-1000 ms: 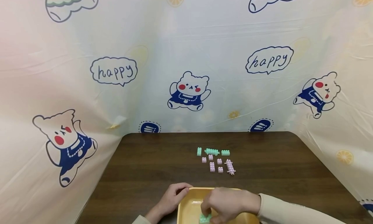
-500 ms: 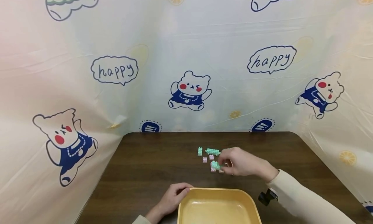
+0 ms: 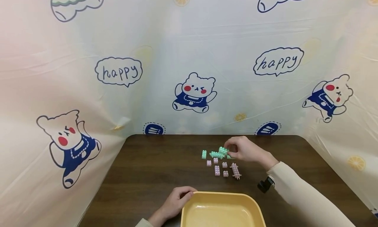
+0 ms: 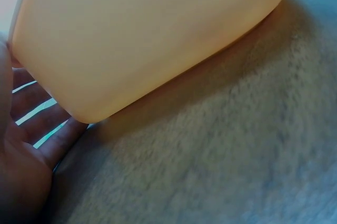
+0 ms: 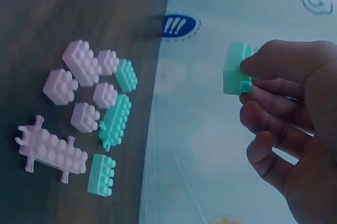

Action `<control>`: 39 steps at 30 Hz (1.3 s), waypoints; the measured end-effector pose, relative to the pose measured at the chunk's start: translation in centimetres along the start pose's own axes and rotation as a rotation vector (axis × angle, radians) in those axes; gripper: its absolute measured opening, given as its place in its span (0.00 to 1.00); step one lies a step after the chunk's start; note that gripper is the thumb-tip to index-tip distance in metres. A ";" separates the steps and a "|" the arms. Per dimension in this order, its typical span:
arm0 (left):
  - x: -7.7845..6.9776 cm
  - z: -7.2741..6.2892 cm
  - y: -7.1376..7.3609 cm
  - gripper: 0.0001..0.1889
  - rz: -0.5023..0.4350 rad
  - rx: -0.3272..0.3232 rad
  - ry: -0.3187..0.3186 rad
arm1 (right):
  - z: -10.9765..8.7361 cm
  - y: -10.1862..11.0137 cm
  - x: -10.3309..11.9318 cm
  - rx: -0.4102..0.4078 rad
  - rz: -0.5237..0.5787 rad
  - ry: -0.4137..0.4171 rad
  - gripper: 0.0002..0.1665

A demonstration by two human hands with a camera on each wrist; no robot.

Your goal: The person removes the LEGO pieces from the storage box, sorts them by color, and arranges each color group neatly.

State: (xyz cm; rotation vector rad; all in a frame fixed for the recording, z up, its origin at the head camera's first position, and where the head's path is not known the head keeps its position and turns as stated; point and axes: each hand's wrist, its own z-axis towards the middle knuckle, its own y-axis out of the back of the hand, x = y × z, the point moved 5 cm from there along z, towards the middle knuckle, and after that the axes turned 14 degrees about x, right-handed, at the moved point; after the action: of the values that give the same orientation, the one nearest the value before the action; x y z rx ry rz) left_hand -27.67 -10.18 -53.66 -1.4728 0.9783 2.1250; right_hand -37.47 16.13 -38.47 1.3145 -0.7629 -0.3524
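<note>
My right hand [image 3: 248, 150] pinches a mint-green toy building block [image 3: 223, 150] between thumb and fingertips, above the far part of the table. In the right wrist view that block [image 5: 236, 71] is held raised, its studs towards the hand. Below it lie a green plate with side pegs [image 5: 116, 121], a green block [image 5: 100, 175] and another green block [image 5: 126, 75]. My left hand [image 3: 172, 204] holds the left far corner of a yellow tray [image 3: 224, 193]; in the left wrist view its fingers lie against the tray's outer side [image 4: 147, 34].
Several small pink blocks [image 3: 217, 170] and a pink plate with side pegs [image 3: 235, 171] lie on the dark wooden table [image 3: 147, 168], nearer me than the green ones. A patterned curtain [image 3: 236, 40] hangs behind and beside the table.
My right hand has picked the green block out of the tray and carried it forward, over the pink pieces, to the green ones. The left hand has stayed at the tray corner.
</note>
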 end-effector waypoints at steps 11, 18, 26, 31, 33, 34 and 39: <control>-0.2 -0.1 0.1 0.13 -0.001 -0.003 -0.002 | 2.5 -0.1 -3.3 -0.022 0.110 -0.092 0.09; -0.2 -0.2 -0.1 0.13 -0.015 0.005 -0.009 | 3.9 -1.5 -5.2 0.000 0.144 -0.112 0.09; -0.1 -0.2 -0.2 0.13 -0.032 0.011 -0.015 | 4.7 -3.2 -7.8 0.036 0.143 -0.183 0.10; -0.2 -0.1 -0.2 0.13 -0.027 0.008 -0.021 | 4.8 -4.1 -9.2 0.078 0.148 -0.223 0.12; -0.2 -0.1 -0.1 0.12 -0.021 0.007 -0.021 | 4.9 -4.5 -9.9 0.095 0.145 -0.248 0.12; -0.3 0.0 -0.1 0.12 -0.015 0.005 -0.021 | 4.9 -4.6 -10.2 0.098 0.144 -0.263 0.12; -0.2 -0.1 0.1 0.12 0.012 -0.010 -0.011 | 5.2 -5.3 -11.1 0.123 0.154 -0.302 0.10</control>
State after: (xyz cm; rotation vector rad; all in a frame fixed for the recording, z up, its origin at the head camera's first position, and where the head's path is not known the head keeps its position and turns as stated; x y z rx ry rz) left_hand -27.59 -10.26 -53.45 -1.4613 0.9761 2.1468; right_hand -47.99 18.07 -46.52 1.3229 -1.1480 -0.3902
